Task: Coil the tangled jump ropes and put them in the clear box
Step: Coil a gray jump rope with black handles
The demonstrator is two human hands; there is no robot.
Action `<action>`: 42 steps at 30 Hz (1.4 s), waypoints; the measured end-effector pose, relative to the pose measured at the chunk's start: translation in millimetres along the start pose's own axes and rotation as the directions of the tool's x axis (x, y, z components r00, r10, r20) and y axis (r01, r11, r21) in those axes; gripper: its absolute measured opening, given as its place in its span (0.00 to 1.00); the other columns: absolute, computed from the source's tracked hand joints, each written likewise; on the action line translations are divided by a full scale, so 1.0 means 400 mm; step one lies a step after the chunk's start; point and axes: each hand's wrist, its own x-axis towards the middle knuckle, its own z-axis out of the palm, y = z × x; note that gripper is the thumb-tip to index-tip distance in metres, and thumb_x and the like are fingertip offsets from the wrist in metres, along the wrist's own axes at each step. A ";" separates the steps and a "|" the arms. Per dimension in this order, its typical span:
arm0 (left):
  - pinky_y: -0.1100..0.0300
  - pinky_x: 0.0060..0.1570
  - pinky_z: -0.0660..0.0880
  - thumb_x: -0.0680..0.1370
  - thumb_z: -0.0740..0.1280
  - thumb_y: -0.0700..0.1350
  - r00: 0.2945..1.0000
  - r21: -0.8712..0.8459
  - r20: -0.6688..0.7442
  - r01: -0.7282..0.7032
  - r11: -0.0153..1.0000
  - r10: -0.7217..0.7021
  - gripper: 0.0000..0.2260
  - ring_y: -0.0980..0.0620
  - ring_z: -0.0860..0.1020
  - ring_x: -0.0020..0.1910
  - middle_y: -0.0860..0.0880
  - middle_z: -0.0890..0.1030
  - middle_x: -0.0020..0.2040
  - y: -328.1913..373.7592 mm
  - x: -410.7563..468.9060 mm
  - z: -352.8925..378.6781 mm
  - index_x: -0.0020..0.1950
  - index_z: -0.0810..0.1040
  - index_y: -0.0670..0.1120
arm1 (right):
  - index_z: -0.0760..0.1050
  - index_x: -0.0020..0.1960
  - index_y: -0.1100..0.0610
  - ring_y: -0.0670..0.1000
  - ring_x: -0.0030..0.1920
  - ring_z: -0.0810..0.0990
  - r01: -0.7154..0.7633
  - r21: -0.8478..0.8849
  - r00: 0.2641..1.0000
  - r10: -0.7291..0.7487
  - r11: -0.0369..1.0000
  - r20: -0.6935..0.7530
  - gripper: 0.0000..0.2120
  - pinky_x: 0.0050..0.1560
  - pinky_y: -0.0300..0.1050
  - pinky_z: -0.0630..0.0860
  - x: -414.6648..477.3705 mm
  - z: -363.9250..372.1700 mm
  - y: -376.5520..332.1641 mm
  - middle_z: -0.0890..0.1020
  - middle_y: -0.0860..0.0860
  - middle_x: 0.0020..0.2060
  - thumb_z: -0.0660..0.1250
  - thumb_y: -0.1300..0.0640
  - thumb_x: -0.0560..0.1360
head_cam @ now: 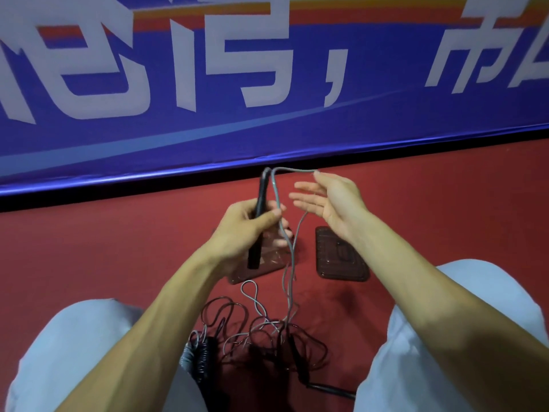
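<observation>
Head view, looking down between two knees in pale trousers [74, 346] onto a red floor [118, 248]. Left hand [246, 230]: closed around a black jump-rope handle [259, 221], held near upright, thumb pressed across it and pinning a strand of cord against the handle. Grey rope [292, 254]: leaves the top of the handle, arcs over to the right, touches the fingertips of the right hand, and hangs down in a long loop to the floor. Right hand [329, 200]: spread, palm facing left, fingers extended; the rope's upper arc rests at its fingertips, not gripped in the palm. Tangled ropes [261, 334]: a loose heap of dark and grey cord lying on the floor between the knees, with a tightly coiled spring-like section [197, 355] at its left edge and another black handle [323, 388] at its lower right. Clear box [261, 263]: on the floor beyond the heap, directly under the left hand and partly hidden by it; contents cannot be told. Box lid [341, 257]: dark-looking ribbed rectangle lying flat just to the right of the box, apart from it. Background: blue banner [208, 129] with large white characters, standing along the far edge of the floor.
</observation>
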 end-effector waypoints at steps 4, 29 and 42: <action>0.60 0.34 0.81 0.80 0.62 0.36 0.980 -0.246 -0.178 -0.128 0.961 0.085 0.04 0.53 0.83 0.33 0.48 0.82 0.34 0.031 0.017 -0.017 0.48 0.76 0.41 | 0.75 0.54 0.60 0.52 0.40 0.83 0.020 -0.486 0.989 0.053 0.873 0.136 0.06 0.41 0.46 0.82 -0.003 0.008 0.034 0.82 0.56 0.45 0.60 0.64 0.80; 0.60 0.49 0.79 0.79 0.63 0.33 0.997 0.244 0.040 0.053 0.968 -0.064 0.11 0.50 0.81 0.46 0.39 0.84 0.52 -0.017 0.024 -0.025 0.60 0.78 0.38 | 0.70 0.47 0.60 0.56 0.37 0.83 0.141 0.049 0.981 -0.146 0.989 0.131 0.06 0.35 0.50 0.81 -0.007 0.011 -0.022 0.80 0.56 0.40 0.58 0.66 0.81; 0.61 0.40 0.82 0.78 0.65 0.35 0.983 -0.116 -0.172 -0.089 0.989 0.068 0.03 0.50 0.84 0.37 0.44 0.84 0.39 0.001 0.027 -0.007 0.49 0.77 0.40 | 0.77 0.53 0.61 0.53 0.41 0.81 0.061 -0.586 0.988 0.032 0.808 0.148 0.21 0.43 0.44 0.80 -0.006 0.008 0.014 0.82 0.54 0.42 0.51 0.48 0.84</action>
